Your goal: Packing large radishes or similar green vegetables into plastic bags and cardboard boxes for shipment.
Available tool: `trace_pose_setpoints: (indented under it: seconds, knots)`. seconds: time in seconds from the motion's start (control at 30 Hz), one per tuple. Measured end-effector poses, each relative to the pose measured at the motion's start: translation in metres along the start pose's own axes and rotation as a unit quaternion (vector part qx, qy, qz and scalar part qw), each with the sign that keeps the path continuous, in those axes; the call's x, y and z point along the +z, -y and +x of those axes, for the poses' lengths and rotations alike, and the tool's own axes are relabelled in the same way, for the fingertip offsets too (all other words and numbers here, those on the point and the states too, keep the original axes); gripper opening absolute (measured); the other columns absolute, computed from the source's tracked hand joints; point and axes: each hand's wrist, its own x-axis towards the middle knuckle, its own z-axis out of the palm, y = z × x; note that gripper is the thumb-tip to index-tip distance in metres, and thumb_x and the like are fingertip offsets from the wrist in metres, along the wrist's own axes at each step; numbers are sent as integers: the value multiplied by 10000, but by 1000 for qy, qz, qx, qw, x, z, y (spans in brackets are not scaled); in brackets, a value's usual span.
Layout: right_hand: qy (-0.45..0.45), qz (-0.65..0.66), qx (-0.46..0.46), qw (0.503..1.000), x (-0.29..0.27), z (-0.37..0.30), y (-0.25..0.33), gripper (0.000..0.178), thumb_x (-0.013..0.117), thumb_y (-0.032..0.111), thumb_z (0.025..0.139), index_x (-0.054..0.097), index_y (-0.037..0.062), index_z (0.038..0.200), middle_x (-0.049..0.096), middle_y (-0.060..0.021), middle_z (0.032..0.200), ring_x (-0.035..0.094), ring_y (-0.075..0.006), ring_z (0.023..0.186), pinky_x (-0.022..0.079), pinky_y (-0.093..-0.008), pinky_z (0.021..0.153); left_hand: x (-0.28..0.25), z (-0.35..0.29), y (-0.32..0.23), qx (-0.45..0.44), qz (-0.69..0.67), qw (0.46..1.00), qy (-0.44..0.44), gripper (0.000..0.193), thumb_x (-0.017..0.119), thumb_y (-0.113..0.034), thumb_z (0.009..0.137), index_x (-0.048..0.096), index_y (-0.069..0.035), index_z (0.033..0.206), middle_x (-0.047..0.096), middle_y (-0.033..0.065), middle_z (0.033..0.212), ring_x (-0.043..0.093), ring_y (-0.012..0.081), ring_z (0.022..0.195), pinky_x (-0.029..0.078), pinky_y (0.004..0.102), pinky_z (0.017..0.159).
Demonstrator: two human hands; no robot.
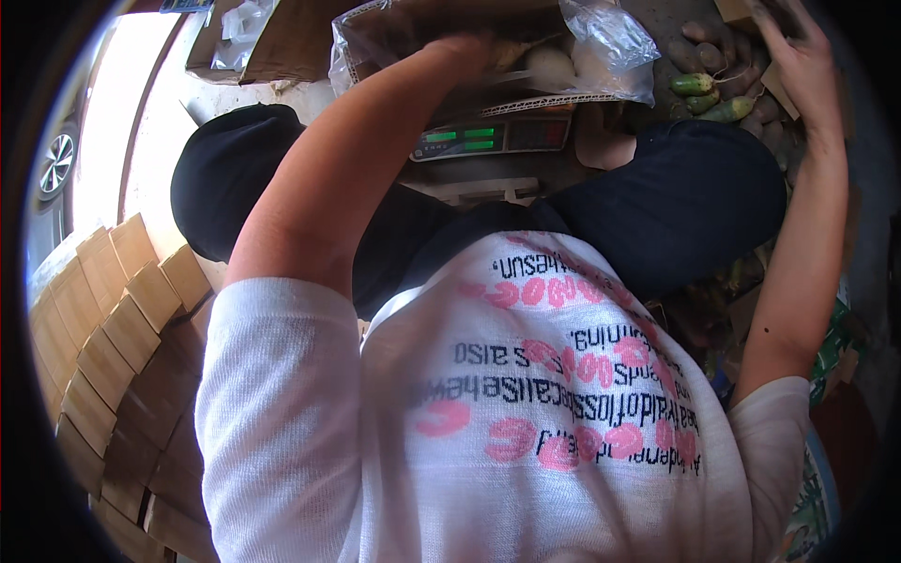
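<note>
Far ahead: one scale point(493, 139), one clear plastic bag point(610, 42), two white round vegetables point(549, 66), three green cucumbers point(694, 84). Left: one stack of cardboard boxes point(113, 328).

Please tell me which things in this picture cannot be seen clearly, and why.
- Left hand, head view: fingers hidden inside the cardboard box and its plastic bag.
- Right hand: fingertips cut off by the top edge.
- Scale: its display is too small to read.
- Vegetables: partly covered by the dark trouser knee.

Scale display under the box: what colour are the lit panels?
Green, on the scale display, seen in the head view; the panel at its right end looks dark.
</note>
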Motion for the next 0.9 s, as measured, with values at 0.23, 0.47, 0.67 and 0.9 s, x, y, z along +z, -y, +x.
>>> trace_pose_setpoints:
  seconds: [0.23, 0.47, 0.67, 0.9]
  knots:
    - [-66, -60, 49, 995, -71, -57, -125, 323, 649, 97, 890, 669, 80, 1211, 672, -58, 1201, 662, -194, 1060, 499, -312, 903, -7, -10, -4, 9, 0, 999, -31, 749, 636, -212, 838, 262, -55, 1467, 593, 293, 1218, 590, 409, 1165, 491, 469, 977]
    - [-79, 0, 222, 972, -55, -127, -172, 314, 609, 62, 966, 600, -29, 1266, 673, -94, 1196, 592, -132, 1121, 426, -270, 1004, -28, -26, -22, -10, 91, 988, -125, 376, 607, -119, 856, 582, -91, 1230, 680, 166, 1094, 680, 332, 1016, 573, 424, 813]
    - [-64, -30, 257, 964, -39, -166, -198, 328, 606, 33, 961, 580, -54, 1276, 664, -104, 1207, 601, -138, 1116, 430, -258, 993, -41, -40, -22, 1, 185, 962, -199, 151, 598, -119, 864, 722, -131, 950, 729, 102, 934, 725, 283, 902, 595, 391, 694]
    - [-68, 127, 302, 942, -29, -217, -214, 414, 650, 39, 913, 574, -22, 1315, 644, -108, 1255, 613, -180, 1140, 466, -301, 980, -34, -37, -3, -39, 193, 948, -248, 145, 591, -130, 865, 722, -166, 918, 730, 80, 865, 731, 289, 834, 595, 395, 679]
